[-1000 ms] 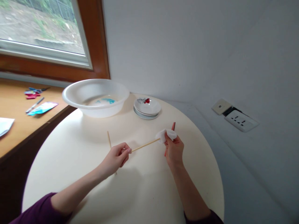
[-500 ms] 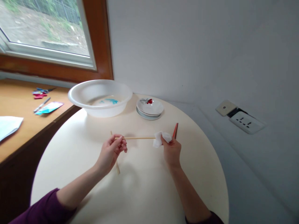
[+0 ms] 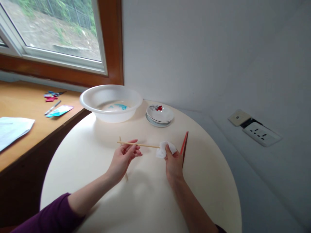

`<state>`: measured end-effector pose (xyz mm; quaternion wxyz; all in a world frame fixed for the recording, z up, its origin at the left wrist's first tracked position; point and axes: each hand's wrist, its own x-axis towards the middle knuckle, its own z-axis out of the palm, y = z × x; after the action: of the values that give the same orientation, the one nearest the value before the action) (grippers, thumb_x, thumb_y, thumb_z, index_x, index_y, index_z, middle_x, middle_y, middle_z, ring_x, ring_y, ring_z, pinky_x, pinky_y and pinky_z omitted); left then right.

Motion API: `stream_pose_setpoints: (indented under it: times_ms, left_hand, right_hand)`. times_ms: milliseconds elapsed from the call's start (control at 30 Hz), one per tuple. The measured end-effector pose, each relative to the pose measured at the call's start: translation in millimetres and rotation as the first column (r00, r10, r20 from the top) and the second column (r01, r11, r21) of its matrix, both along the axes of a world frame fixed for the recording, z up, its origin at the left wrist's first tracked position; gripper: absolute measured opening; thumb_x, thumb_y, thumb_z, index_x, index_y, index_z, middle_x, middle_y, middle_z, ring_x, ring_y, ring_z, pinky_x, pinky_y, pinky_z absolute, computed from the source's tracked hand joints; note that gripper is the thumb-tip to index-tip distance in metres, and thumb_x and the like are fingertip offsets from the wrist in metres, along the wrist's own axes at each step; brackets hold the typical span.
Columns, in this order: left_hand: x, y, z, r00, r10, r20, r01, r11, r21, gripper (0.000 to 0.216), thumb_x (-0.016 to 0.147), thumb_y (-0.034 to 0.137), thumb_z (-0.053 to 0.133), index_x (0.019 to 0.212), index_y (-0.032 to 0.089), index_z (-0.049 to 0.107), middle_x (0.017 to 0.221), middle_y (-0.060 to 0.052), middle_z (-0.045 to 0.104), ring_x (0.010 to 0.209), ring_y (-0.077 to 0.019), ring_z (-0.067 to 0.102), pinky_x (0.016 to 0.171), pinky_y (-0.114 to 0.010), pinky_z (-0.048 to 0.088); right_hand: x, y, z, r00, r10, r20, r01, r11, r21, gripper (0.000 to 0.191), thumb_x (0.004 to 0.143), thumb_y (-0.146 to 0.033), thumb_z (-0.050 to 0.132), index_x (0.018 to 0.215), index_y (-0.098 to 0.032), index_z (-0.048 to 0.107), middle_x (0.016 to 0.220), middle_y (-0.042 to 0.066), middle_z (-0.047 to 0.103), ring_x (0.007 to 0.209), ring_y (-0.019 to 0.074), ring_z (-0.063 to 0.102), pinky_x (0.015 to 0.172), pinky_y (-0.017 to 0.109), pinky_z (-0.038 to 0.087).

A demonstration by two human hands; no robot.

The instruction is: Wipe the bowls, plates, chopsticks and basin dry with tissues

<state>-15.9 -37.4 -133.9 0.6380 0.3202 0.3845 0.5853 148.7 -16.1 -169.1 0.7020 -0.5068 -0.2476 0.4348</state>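
A light wooden chopstick [image 3: 148, 146] is held nearly level above the table, pinched in my left hand [image 3: 126, 157] with its left end sticking out past the fingers. My right hand [image 3: 174, 163] grips a crumpled white tissue [image 3: 161, 151], which covers the chopstick's right end. Another pale chopstick [image 3: 126, 177] lies on the table, its middle hidden behind my left hand. Just beyond my right hand lie red and dark chopsticks [image 3: 185, 145], partly covered by it.
On the round white table [image 3: 145, 207], a translucent basin [image 3: 110, 111] with something blue in it stands at the back. Stacked plates [image 3: 160, 114] sit beside it. A wooden desk [image 3: 14, 103] at left bears a paper [image 3: 14, 129], a pen [image 3: 52, 107] and a blue packet [image 3: 59, 111].
My left hand has shifted along the chopstick toward the tissue, so more of the left end shows. The chopstick now tilts slightly down to the right. The whole view has shifted a little.
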Motion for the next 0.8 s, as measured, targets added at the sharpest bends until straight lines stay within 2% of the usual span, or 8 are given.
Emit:
stream_pose_setpoints:
  times_ms: [67, 133, 300, 433, 500, 600, 700, 800]
  left_hand:
    - [1.7, 0.4, -2.0, 0.998, -0.058, -0.01, 0.057, 0.998, -0.039, 0.039, 0.063, 0.035, 0.072, 0.092, 0.009, 0.063, 0.069, -0.003, 0.065, 0.065, -0.0125, 0.06, 0.074, -0.031, 0.051]
    - [2.6, 0.9, -4.5, 0.996, -0.081, -0.032, 0.079, 0.996, -0.043, 0.037, 0.064, 0.038, 0.071, 0.085, 0.008, 0.064, 0.064, -0.004, 0.064, 0.065, -0.0137, 0.06, 0.076, -0.033, 0.05]
    - [-0.4, 4.1, -7.7, 0.982, 0.045, -0.183, -0.027, 0.995, 0.101, 0.028, 0.07, 0.039, 0.066, 0.072, 0.012, 0.062, 0.062, -0.001, 0.061, 0.063, -0.0132, 0.06, 0.072, -0.031, 0.051]
    - [-2.6, 5.3, -6.9, 0.95, 0.106, -0.295, -0.054, 0.982, 0.18, 0.028, 0.072, 0.04, 0.063, 0.071, 0.012, 0.061, 0.064, -0.001, 0.06, 0.063, -0.0141, 0.059, 0.068, -0.03, 0.05]
    - [-2.9, 5.5, -7.5, 0.938, 0.133, -0.321, -0.067, 0.976, 0.209, 0.029, 0.073, 0.041, 0.061, 0.07, 0.013, 0.06, 0.067, -0.002, 0.061, 0.065, -0.0145, 0.059, 0.068, -0.03, 0.049]
    - [-3.2, 5.9, -9.8, 0.924, 0.153, -0.351, -0.066, 0.967, 0.247, 0.032, 0.076, 0.044, 0.056, 0.068, 0.013, 0.058, 0.067, -0.003, 0.061, 0.067, -0.014, 0.058, 0.069, -0.028, 0.048]
    - [-3.5, 6.0, -11.5, 0.933, 0.109, -0.343, -0.033, 0.975, 0.219, 0.034, 0.078, 0.046, 0.052, 0.066, 0.014, 0.054, 0.063, -0.002, 0.059, 0.062, -0.0124, 0.056, 0.066, -0.028, 0.047]
    - [-3.1, 5.5, -11.1, 0.944, 0.023, -0.329, 0.034, 0.985, 0.167, 0.034, 0.079, 0.047, 0.051, 0.065, 0.016, 0.049, 0.059, 0.002, 0.054, 0.056, -0.0107, 0.053, 0.058, -0.026, 0.046]
  right_hand:
    - [-10.3, -7.3, 0.0, 0.998, 0.037, 0.06, -0.04, 0.998, 0.043, 0.029, 0.057, -0.039, 0.072, 0.072, -0.016, 0.065, 0.072, 0.003, 0.065, 0.068, 0.0158, 0.058, 0.063, 0.029, 0.048]
    - [-17.6, -14.6, -0.8, 0.975, 0.093, 0.203, -0.11, 0.991, 0.077, 0.024, 0.061, -0.037, 0.07, 0.071, -0.016, 0.064, 0.068, 0.001, 0.064, 0.065, 0.0147, 0.056, 0.063, 0.028, 0.046]
    - [-22.2, -24.3, -4.1, 0.794, 0.265, 0.548, -0.334, 0.942, 0.027, 0.015, 0.072, -0.031, 0.06, 0.069, -0.016, 0.062, 0.061, -0.001, 0.06, 0.058, 0.0134, 0.053, 0.055, 0.023, 0.042]
    - [-20.9, -26.0, -1.6, 0.656, 0.296, 0.694, -0.351, 0.934, -0.067, 0.015, 0.074, -0.03, 0.056, 0.069, -0.016, 0.061, 0.061, 0.001, 0.061, 0.057, 0.0141, 0.054, 0.054, 0.023, 0.04]
    - [-21.5, -26.9, 0.3, 0.621, 0.284, 0.73, -0.352, 0.934, -0.064, 0.015, 0.073, -0.029, 0.057, 0.073, -0.016, 0.063, 0.065, 0.002, 0.063, 0.063, 0.0157, 0.056, 0.058, 0.024, 0.042]
    - [-23.4, -27.1, 0.4, 0.662, 0.318, 0.679, -0.401, 0.915, -0.038, 0.018, 0.073, -0.031, 0.058, 0.079, -0.015, 0.065, 0.073, 0.004, 0.065, 0.071, 0.0179, 0.058, 0.065, 0.026, 0.043]
    - [-23.7, -23.6, -2.3, 0.78, 0.363, 0.509, -0.421, 0.907, -0.002, 0.024, 0.071, -0.036, 0.061, 0.082, -0.015, 0.066, 0.077, 0.004, 0.067, 0.074, 0.0184, 0.059, 0.069, 0.029, 0.045]
    - [-21.0, -18.1, -3.5, 0.888, 0.346, 0.302, -0.368, 0.93, 0.017, 0.029, 0.067, -0.04, 0.066, 0.081, -0.015, 0.066, 0.081, 0.005, 0.068, 0.078, 0.0196, 0.06, 0.075, 0.032, 0.046]
